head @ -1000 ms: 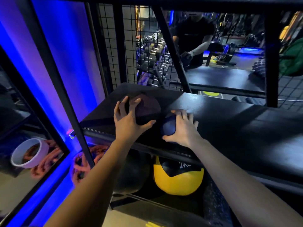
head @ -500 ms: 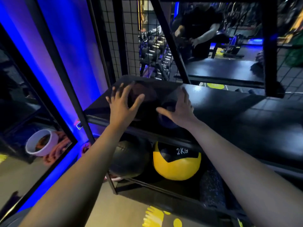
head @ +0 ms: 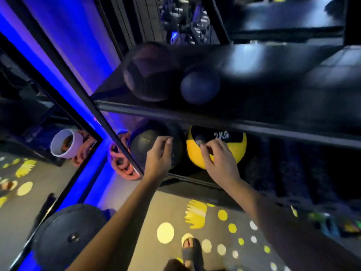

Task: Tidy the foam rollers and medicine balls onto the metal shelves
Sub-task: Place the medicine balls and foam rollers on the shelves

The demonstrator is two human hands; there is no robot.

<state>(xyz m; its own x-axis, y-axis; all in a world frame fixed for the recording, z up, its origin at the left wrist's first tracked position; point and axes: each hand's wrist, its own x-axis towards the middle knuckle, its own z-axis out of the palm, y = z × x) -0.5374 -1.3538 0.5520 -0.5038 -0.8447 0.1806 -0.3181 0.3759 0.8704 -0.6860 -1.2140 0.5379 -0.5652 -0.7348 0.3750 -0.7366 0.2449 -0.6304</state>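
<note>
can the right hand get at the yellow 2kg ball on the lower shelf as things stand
Probably yes. The right hand hangs empty, fingers loosely curled, right in front of the yellow ball, with nothing between them. The shelf edge above overhangs the ball's top, but its front face is open.

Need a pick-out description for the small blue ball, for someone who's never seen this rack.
Find the black metal rack's upper shelf. Two balls sit at its left end, touching. The small blue ball is the right one: plain navy and clearly smaller than the big dark ball beside it.
</note>
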